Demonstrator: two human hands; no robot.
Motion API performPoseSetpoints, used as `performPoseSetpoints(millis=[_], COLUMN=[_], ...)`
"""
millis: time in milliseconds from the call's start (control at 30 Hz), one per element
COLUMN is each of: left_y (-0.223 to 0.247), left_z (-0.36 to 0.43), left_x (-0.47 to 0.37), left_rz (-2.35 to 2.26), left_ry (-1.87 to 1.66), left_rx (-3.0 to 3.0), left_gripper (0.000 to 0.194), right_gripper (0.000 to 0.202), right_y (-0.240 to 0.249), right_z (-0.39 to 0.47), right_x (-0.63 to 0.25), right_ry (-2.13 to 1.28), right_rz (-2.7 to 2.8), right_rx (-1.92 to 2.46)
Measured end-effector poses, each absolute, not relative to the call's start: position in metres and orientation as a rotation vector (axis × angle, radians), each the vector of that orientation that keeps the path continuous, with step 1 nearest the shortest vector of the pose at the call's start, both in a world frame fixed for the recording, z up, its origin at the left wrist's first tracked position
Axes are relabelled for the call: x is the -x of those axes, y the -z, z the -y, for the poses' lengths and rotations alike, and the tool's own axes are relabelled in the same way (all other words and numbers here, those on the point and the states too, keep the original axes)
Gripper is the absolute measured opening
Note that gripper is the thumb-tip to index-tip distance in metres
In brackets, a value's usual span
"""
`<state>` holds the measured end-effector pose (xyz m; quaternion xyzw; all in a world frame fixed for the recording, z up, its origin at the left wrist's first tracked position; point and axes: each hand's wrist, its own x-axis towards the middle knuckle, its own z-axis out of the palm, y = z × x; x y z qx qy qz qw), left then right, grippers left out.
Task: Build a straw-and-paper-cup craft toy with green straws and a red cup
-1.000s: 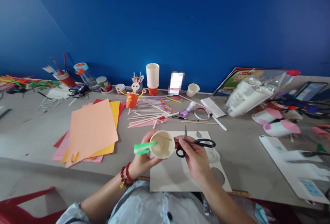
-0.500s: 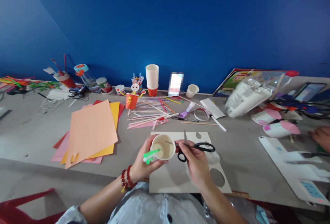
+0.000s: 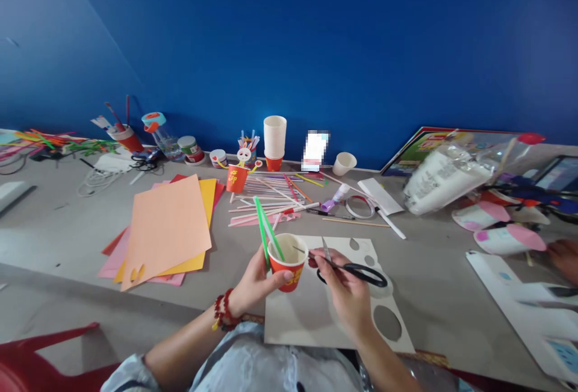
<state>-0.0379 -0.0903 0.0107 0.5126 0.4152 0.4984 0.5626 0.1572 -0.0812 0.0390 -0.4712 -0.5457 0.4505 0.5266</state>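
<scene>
My left hand (image 3: 259, 280) is wrapped round a red and white paper cup (image 3: 288, 273) with yellow lettering, its mouth tipped toward me. A green strip and a paler green one (image 3: 267, 229) rise from the cup's left side, one of them reaching inside. In my right hand (image 3: 345, 289) is a pair of black-handled scissors (image 3: 368, 274), blades parted. One blade lies over the cup's right rim; the other points up and away. Under both hands is a white card sheet (image 3: 311, 326) with round and drop-shaped holes cut in it.
Coloured paper sheets (image 3: 167, 217) lie at left. Behind the cup are scattered sticks (image 3: 266, 190), a rabbit-faced cup figure (image 3: 237, 178) and a cup stack (image 3: 274, 136). A power strip (image 3: 506, 308), bagged cups (image 3: 447, 178) and another person's hand (image 3: 564, 258) are at right.
The cup has tilted more upright, so its red side shows and the green strips now point up. The scissors stay at its right rim. The whole view has shifted slightly.
</scene>
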Motion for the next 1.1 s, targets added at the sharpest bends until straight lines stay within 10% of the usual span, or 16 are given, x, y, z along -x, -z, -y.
performPoseSetpoints(millis=[1100], left_y=[-0.019], left_z=[0.071], left_x=[0.039], left_rz=[-0.931], left_ry=[-1.287], left_rx=[-1.240], left_gripper=[0.067], right_gripper=[0.017], right_y=[-0.029], right_z=[0.069], right_x=[-0.157], right_ry=[-0.960], right_rz=[1.414], right_rx=[1.028])
